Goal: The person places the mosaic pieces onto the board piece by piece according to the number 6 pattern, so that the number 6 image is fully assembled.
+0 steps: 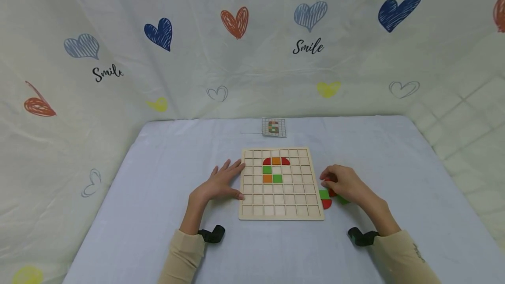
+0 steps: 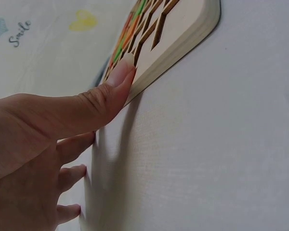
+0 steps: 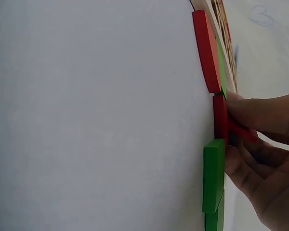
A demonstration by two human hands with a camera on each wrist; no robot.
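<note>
A wooden grid board (image 1: 297, 198) lies on the table, with red, orange and green tiles in its upper cells. My left hand (image 1: 221, 183) has its fingers spread, with the thumb and forefinger touching the board's left edge; in the left wrist view the thumb (image 2: 98, 103) rests at its rim. Beside the board's right edge, my right hand (image 1: 345, 182) pinches a red tile (image 3: 243, 131) between thumb and fingers. Just under that hand are loose pieces: a rounded red tile (image 1: 326, 204), a green tile (image 1: 324, 194), and more red and green ones, including a green tile (image 3: 213, 175) near the fingertips.
A small pattern card (image 1: 274, 127) showing a coloured figure on a grid lies behind the board. White cloth (image 1: 177, 143) covers the table, and a curtain (image 1: 268, 65) printed with hearts hangs behind it. Black wrist mounts (image 1: 213, 234) sit at both sleeves.
</note>
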